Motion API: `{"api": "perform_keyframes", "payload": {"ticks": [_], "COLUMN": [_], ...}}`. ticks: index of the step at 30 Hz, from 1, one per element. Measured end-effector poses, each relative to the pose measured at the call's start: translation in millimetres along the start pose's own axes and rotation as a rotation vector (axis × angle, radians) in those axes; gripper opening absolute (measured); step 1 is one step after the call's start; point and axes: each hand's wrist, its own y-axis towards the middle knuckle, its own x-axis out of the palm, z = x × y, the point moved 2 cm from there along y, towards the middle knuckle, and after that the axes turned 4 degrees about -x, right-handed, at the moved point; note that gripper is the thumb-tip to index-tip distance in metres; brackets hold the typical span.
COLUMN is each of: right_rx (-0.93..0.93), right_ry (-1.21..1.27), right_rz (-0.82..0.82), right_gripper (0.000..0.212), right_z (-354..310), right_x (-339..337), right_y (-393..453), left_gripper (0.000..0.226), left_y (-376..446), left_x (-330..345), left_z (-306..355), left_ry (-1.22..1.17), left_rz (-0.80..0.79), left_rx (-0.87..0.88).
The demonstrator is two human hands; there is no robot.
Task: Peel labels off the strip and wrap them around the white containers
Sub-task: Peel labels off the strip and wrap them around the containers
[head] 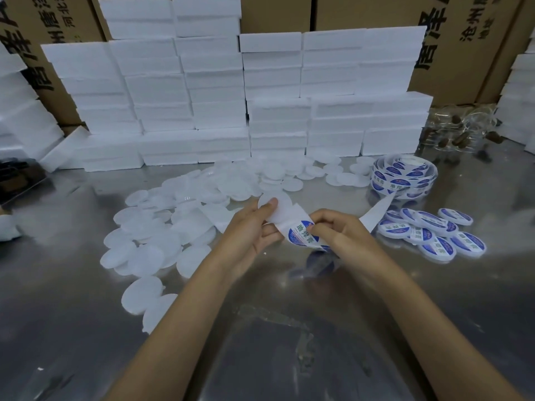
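White plastic container [275, 205] pinched in left hand [249, 235], rigid, light, best held by rim | right hand [337, 230] pinches label [302, 237] just right of container, thin, floppy, sticky | strip [373, 215] trails right

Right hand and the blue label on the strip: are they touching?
Touching. The head view shows the right hand pinching the blue label, fingertips on its edge.

Printed in green on the round blue-and-white paper label [304, 236]: 助焊膏. Large black characters on the brown cardboard cartons [451, 39], partly cropped: 唐泽, 沧州.
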Motion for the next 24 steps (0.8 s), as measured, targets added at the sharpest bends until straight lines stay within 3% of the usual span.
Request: {"api": "perform_keyframes", "payload": {"ticks": [3, 8, 15, 24], "right_rx": [-0.029, -0.095, -0.231, -0.36], "right_ry": [0.05, 0.026, -0.16, -0.416], "right_rz": [-0.034, -0.052, -0.009, -0.026], "right_gripper": [0.007, 0.014, 0.039, 0.027], "right_z": [-4, -3, -4, -9], "right_x": [3, 8, 15, 21], "right_y": [-3, -3, -5, -12], "left_gripper": [0.033, 0.033, 0.026, 0.023], "left_y": [1, 2, 1, 0], "left_x": [-4, -9, -11, -13], "left_z": [-8, -8, -12, -14], "left_ry": [0.064, 0.052, 0.088, 0.139], "left_rz": [0.053, 0.09, 0.097, 0.129], "left_rx": [0.007, 0.006, -0.033, -0.041]}}
